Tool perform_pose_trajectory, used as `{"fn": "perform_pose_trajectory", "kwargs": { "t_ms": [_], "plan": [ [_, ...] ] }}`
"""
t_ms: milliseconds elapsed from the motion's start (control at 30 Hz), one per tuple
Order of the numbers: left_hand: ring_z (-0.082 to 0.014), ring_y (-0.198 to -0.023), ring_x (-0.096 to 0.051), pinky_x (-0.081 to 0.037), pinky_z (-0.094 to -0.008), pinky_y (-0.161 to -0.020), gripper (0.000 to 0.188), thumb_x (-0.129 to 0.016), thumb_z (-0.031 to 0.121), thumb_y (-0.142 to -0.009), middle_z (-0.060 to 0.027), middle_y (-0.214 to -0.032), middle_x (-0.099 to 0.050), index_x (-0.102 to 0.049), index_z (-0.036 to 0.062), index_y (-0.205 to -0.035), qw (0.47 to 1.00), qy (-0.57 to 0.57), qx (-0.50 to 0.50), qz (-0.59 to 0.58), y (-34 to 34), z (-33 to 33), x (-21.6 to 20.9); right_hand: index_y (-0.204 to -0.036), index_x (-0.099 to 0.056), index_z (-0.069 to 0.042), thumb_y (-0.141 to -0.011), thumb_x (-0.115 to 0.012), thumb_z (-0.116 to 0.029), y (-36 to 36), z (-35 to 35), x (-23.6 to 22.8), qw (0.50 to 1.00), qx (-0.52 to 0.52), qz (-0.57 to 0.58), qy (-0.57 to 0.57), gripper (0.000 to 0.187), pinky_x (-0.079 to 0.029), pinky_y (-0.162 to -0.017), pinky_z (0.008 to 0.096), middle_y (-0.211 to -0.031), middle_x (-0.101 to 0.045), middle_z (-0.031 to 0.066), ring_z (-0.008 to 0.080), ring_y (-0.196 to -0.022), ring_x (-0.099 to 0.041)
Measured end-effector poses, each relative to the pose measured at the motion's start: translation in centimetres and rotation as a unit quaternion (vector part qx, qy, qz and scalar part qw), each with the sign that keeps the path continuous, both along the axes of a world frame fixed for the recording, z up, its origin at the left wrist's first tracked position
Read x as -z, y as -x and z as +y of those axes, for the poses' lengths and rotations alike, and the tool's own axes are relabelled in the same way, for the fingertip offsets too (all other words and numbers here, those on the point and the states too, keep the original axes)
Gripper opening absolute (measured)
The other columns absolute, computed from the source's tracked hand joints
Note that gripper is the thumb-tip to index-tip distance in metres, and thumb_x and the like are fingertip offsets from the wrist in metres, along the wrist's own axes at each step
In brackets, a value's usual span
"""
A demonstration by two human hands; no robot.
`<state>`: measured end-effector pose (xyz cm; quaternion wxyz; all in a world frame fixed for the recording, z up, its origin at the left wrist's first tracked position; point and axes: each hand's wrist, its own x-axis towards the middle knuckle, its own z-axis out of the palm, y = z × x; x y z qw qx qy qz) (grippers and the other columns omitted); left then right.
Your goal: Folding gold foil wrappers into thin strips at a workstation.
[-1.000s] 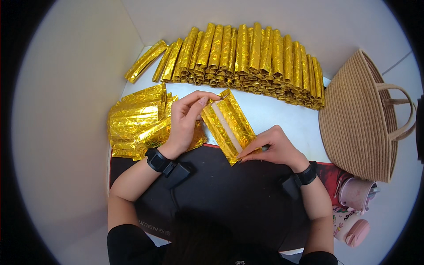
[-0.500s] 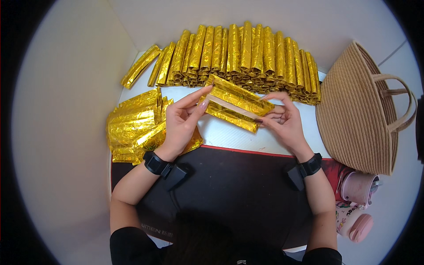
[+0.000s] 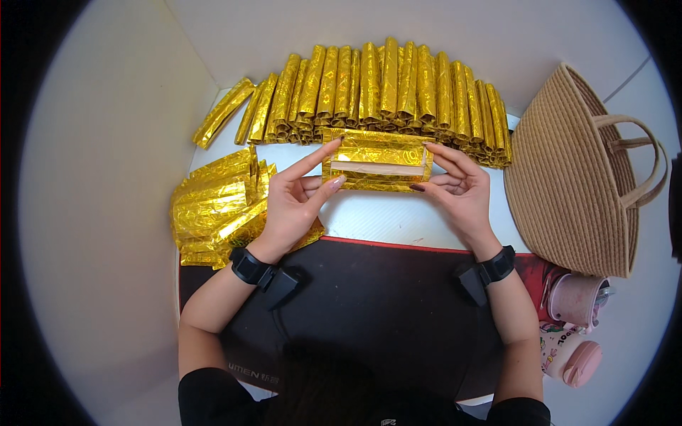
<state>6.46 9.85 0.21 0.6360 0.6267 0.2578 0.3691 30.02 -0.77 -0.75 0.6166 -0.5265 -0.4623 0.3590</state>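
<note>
My left hand (image 3: 295,206) and my right hand (image 3: 458,188) pinch a folded gold foil sheet (image 3: 376,160) between them, one at each end, fingers half stretched and the thumbs underneath. The sheet lies level from left to right, raised a little over the white table (image 3: 398,216), with a pale strip showing along its middle. Half a second ago the same piece sat tilted, its right end higher and close against the rolls; a second ago it ran slanting toward me, with my right hand low beside the dark mat. Now it is squared up, and both hands have come up to the same height.

Just behind the sheet stands the row of rolled gold foil tubes (image 3: 383,85), packed side by side along the back of the table; the sheet's far edge is close to their near ends, touching or not I cannot tell. To the left of my left hand lies the stack of flat gold foil sheets (image 3: 213,209), partly under my wrist. Both wrists wear black bands. Nearer to me is the black mat (image 3: 369,298) with its red edge. On the right rests a woven straw bag (image 3: 575,184), and below it two pink cups (image 3: 575,323).
</note>
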Motion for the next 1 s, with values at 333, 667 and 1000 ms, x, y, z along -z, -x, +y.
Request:
{"fn": "perform_pose_trajectory", "kwargs": {
  "t_ms": [333, 667, 1000],
  "plan": [
    [-0.0089, -0.094, -0.063, -0.048, -0.023, -0.088, 0.041, -0.057, 0.005, -0.095, -0.0128, -0.117, -0.065, -0.048, -0.0029, -0.135, 0.999, 0.017, -0.045, 0.003, 0.0, 0.3, 0.6, -0.122, -0.057, 0.002, -0.086, -0.064, 0.003, -0.7, 0.0, 0.4, 0.999, 0.011, 0.014, 0.037, 0.037, -0.056, -0.075, 0.0219, -0.107, -0.068, 0.0135, 0.0115, -0.09, -0.067],
    [-0.0065, -0.084, -0.063, -0.046, -0.0202, -0.075, 0.04, -0.057, 0.006, -0.095, -0.009, -0.087, -0.071, -0.046, 0.0011, -0.132, 0.999, 0.048, -0.02, -0.001, 0.1, 0.3, 0.3, -0.121, -0.059, 0.003, -0.09, -0.059, 0.001, -0.8, -0.1, 0.7, 0.998, -0.016, 0.047, 0.045, 0.031, -0.055, -0.076, 0.0228, -0.094, -0.07, 0.0105, 0.0104, -0.084, -0.067],
    [-0.0084, -0.075, -0.062, -0.046, -0.0205, -0.072, 0.016, -0.054, 0.001, -0.092, -0.0079, -0.084, -0.068, -0.06, -0.0027, -0.106, 0.998, 0.066, -0.013, -0.021, 0.6, 0.5, 0.5, -0.093, -0.072, 0.004, -0.085, -0.059, 0.008, -1.0, -0.5, 0.6, 0.999, -0.035, 0.005, -0.006, 0.016, -0.054, -0.076, 0.0264, -0.092, -0.071, 0.011, 0.0133, -0.084, -0.066]
  ]
}}
